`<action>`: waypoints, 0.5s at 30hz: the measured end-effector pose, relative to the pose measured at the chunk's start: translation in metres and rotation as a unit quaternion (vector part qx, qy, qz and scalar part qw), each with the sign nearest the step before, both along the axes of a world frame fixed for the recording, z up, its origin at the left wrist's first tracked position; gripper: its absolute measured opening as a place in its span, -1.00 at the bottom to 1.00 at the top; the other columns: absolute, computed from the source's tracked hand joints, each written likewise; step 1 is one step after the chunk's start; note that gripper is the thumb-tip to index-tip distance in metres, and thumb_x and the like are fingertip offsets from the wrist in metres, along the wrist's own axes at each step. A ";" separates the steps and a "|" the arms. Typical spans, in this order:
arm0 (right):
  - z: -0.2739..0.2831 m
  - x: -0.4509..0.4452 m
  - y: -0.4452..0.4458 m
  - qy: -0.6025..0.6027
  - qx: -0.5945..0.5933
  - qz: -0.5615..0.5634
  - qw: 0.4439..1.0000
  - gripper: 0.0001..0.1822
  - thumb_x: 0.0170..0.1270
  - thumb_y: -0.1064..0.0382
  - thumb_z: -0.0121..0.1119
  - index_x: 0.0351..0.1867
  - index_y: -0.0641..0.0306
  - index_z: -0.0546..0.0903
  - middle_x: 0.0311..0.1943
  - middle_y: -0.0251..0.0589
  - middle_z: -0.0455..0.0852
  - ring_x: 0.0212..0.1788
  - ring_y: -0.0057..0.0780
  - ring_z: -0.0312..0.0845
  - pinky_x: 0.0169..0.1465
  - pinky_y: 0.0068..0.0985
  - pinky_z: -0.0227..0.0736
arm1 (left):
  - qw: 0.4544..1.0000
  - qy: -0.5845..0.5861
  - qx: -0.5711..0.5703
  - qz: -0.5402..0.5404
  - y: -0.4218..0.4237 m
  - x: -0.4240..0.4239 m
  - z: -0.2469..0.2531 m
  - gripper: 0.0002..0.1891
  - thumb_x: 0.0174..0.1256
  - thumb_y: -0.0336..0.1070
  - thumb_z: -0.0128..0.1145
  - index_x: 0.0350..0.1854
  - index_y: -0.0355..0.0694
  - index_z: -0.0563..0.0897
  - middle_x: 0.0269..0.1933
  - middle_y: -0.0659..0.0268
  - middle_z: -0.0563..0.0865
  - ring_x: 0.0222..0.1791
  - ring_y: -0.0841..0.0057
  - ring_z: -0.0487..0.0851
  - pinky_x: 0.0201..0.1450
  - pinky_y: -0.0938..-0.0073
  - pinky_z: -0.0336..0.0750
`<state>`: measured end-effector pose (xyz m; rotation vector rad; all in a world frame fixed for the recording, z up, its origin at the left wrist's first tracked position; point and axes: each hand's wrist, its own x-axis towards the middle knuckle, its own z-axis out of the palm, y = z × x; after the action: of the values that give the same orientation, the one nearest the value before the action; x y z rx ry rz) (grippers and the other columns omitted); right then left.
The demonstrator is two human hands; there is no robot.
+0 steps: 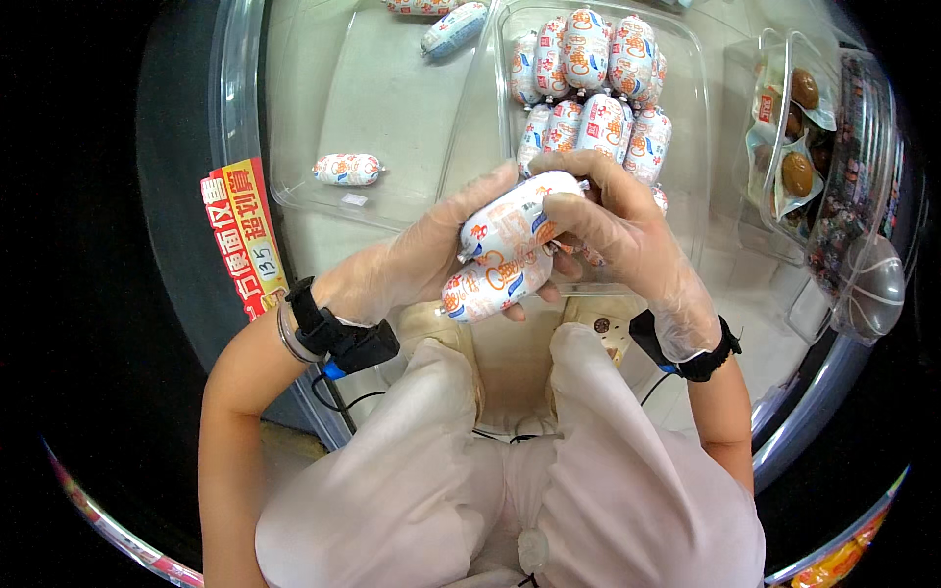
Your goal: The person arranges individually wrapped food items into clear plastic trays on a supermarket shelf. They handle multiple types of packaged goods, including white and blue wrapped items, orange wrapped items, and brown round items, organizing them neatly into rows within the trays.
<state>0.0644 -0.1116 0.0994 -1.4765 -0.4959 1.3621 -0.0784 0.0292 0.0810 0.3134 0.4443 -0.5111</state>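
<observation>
Both hands wear thin clear gloves and meet over a small bunch of wrapped sausages [500, 283] with white, orange and red film. My left hand [441, 235] holds the bunch from the left, its thumb along the upper sausage [507, 213]. From the right, my right hand [617, 220] grips the same sausages, fingers curled round their ends. Just beyond the hands, more wrapped sausages [588, 51] stand in rows inside a clear plastic bin [695, 147]. How many sausages lie under the fingers cannot be told.
At the left, a clear bin [382, 88] holds a few sausages, one [347, 169] near its front. To the right stand a clear container [772, 198] of packed brown eggs [798, 174] and a container of small dark-wrapped items [845, 169]. A red and yellow sign [242, 235] edges the left side.
</observation>
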 end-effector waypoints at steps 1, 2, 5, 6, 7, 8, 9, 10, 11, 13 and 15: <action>0.000 0.001 0.000 -0.009 0.005 -0.008 1.000 -0.58 0.28 0.10 0.21 0.04 0.38 0.52 -0.49 -0.31 0.60 -0.51 -0.69 0.47 -0.41 -0.64 0.39 | 0.999 0.008 0.030 -0.007 0.000 0.001 0.001 -0.29 0.35 0.38 -0.28 0.19 -0.18 0.42 -0.04 0.15 0.63 -0.13 0.32 0.69 -0.33 0.39 0.70; -0.001 0.001 0.000 -0.019 0.009 -0.015 1.000 -0.58 0.29 0.10 0.20 0.02 0.38 0.52 -0.47 -0.30 0.61 -0.47 -0.68 0.48 -0.38 -0.64 0.40 | 0.998 0.016 0.060 -0.014 0.000 0.001 0.002 -0.29 0.34 0.39 -0.27 0.16 -0.18 0.43 -0.07 0.19 0.63 -0.17 0.36 0.70 -0.35 0.44 0.68; -0.009 0.000 -0.003 -0.068 -0.011 -0.060 0.996 -0.57 0.30 0.06 0.18 0.00 0.40 0.53 -0.44 -0.29 0.61 -0.41 -0.68 0.49 -0.32 -0.64 0.42 | 0.983 -0.004 0.170 -0.063 -0.001 0.000 -0.001 -0.23 0.32 0.43 -0.29 0.14 -0.25 0.45 -0.10 0.18 0.65 -0.19 0.43 0.70 -0.39 0.51 0.66; -0.011 -0.002 -0.004 -0.086 -0.021 -0.076 0.993 -0.56 0.30 0.04 0.17 -0.01 0.41 0.53 -0.43 -0.29 0.61 -0.39 -0.68 0.48 -0.31 -0.64 0.42 | 0.974 -0.016 0.212 -0.081 -0.002 -0.002 -0.001 -0.20 0.31 0.44 -0.31 0.14 -0.27 0.45 -0.09 0.16 0.65 -0.19 0.43 0.70 -0.40 0.51 0.66; -0.012 -0.002 -0.004 -0.075 -0.030 -0.083 0.993 -0.55 0.30 0.02 0.17 -0.01 0.40 0.53 -0.43 -0.30 0.60 -0.39 -0.69 0.47 -0.31 -0.65 0.40 | 0.972 -0.015 0.217 -0.092 -0.003 -0.001 0.000 -0.20 0.31 0.45 -0.32 0.13 -0.27 0.45 -0.11 0.17 0.65 -0.21 0.46 0.70 -0.41 0.54 0.65; -0.012 -0.003 -0.004 -0.064 -0.039 -0.089 0.993 -0.54 0.30 0.00 0.17 -0.02 0.40 0.54 -0.44 -0.31 0.59 -0.39 -0.70 0.45 -0.31 -0.66 0.39 | 0.970 -0.014 0.222 -0.104 -0.003 0.000 0.003 -0.20 0.31 0.45 -0.33 0.12 -0.27 0.46 -0.13 0.19 0.65 -0.23 0.48 0.69 -0.42 0.56 0.63; -0.012 -0.003 -0.004 -0.053 -0.048 -0.097 0.993 -0.53 0.30 -0.02 0.16 -0.03 0.40 0.54 -0.45 -0.32 0.58 -0.39 -0.71 0.43 -0.32 -0.67 0.37 | 0.967 -0.013 0.227 -0.116 -0.003 0.001 0.005 -0.20 0.31 0.46 -0.34 0.11 -0.27 0.46 -0.15 0.20 0.65 -0.25 0.51 0.69 -0.43 0.59 0.62; -0.012 -0.002 -0.004 -0.043 -0.059 -0.098 0.992 -0.55 0.29 -0.02 0.17 -0.06 0.38 0.54 -0.47 -0.35 0.56 -0.42 -0.72 0.41 -0.35 -0.67 0.34 | 0.968 -0.024 0.220 -0.114 -0.004 0.001 0.006 -0.20 0.31 0.46 -0.35 0.11 -0.27 0.46 -0.15 0.21 0.65 -0.26 0.52 0.69 -0.43 0.59 0.62; -0.010 -0.001 -0.004 -0.033 -0.071 -0.099 0.992 -0.56 0.29 -0.03 0.17 -0.09 0.36 0.55 -0.49 -0.37 0.54 -0.44 -0.72 0.39 -0.39 -0.68 0.32 | 0.970 -0.035 0.213 -0.113 -0.005 0.002 0.007 -0.20 0.31 0.46 -0.35 0.11 -0.27 0.46 -0.16 0.22 0.65 -0.28 0.53 0.69 -0.44 0.60 0.62; -0.010 -0.001 -0.005 -0.016 -0.084 -0.107 0.991 -0.60 0.29 -0.03 0.16 -0.15 0.33 0.55 -0.52 -0.41 0.50 -0.49 -0.73 0.34 -0.45 -0.69 0.26 | 0.968 -0.041 0.219 -0.115 -0.006 0.001 0.006 -0.20 0.31 0.46 -0.35 0.10 -0.27 0.46 -0.17 0.23 0.65 -0.30 0.55 0.69 -0.44 0.61 0.61; -0.011 -0.002 -0.005 0.001 -0.086 -0.118 0.989 -0.63 0.30 -0.02 0.16 -0.22 0.30 0.55 -0.54 -0.44 0.48 -0.53 -0.74 0.31 -0.50 -0.69 0.20 | 0.962 -0.028 0.245 -0.121 -0.007 -0.003 0.002 -0.20 0.31 0.46 -0.34 0.09 -0.28 0.47 -0.18 0.24 0.66 -0.32 0.56 0.69 -0.45 0.61 0.61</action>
<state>0.0625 -0.1166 0.0883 -1.6175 -0.1975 1.2407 -0.0813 0.0219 0.0828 0.8647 0.4773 -0.6258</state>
